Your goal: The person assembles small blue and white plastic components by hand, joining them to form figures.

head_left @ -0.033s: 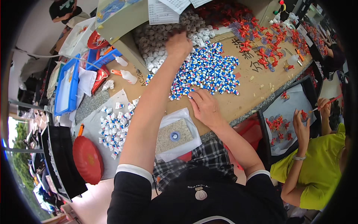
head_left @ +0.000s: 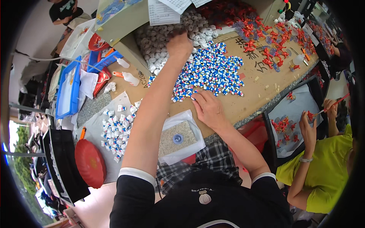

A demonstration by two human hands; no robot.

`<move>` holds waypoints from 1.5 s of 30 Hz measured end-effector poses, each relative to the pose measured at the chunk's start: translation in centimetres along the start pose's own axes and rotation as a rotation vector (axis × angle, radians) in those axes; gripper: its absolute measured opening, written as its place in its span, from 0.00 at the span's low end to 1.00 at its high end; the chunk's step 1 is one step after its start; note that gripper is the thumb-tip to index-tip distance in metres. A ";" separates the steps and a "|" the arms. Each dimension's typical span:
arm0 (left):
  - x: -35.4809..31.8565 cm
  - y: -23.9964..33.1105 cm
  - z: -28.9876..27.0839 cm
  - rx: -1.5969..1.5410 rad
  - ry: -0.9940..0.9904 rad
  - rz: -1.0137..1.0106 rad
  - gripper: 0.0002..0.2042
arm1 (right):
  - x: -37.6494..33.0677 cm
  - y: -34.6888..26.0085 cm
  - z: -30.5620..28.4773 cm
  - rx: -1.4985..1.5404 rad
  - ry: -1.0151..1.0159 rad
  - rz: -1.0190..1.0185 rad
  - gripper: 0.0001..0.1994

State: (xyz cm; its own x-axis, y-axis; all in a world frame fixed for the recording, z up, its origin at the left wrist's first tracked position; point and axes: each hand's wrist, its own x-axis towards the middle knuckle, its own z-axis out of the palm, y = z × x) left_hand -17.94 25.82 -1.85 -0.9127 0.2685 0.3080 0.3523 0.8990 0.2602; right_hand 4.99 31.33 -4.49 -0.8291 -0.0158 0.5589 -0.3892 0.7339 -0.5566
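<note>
My left hand (head_left: 179,46) reaches into the shaded pile of small white moulded pieces (head_left: 156,57) at the back of the bench. Its fingers are lost in shadow among them, so their grip is hidden. Close to the front edge of the spread of small blue-and-white painted pieces (head_left: 216,72) rests my right hand (head_left: 210,109). Thumb and forefinger are closed there on a small blue-and-white piece (head_left: 193,99). Below my hands, a small round bluish cup (head_left: 178,138) stands on a speckled stone slab (head_left: 167,145). White figures with blue parts (head_left: 116,131) lie on paper left of my left forearm.
Red figures (head_left: 275,49) cover the bench's far right. Blue trays (head_left: 69,89) and squeeze bottles (head_left: 131,79) stand at left, with a red scalloped dish (head_left: 90,163) nearer. A co-worker in a yellow top (head_left: 323,174) brushes a red piece beside a dark tray (head_left: 294,114).
My left hand has shifted slightly left and back within the white pieces. My right hand stays in place.
</note>
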 end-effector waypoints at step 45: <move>-37.8 -3.6 -15.1 -2.207 -0.254 -0.996 0.19 | -2.2 -9.0 -2.8 0.169 -0.501 -0.114 0.06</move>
State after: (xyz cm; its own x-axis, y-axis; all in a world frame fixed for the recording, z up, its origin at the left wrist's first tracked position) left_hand 18.43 7.19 -0.66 -0.8104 0.3443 -0.4740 -0.5492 -0.7282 0.4100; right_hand 11.45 26.65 0.98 -0.8516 -0.4413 0.2828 -0.5128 0.5901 -0.6235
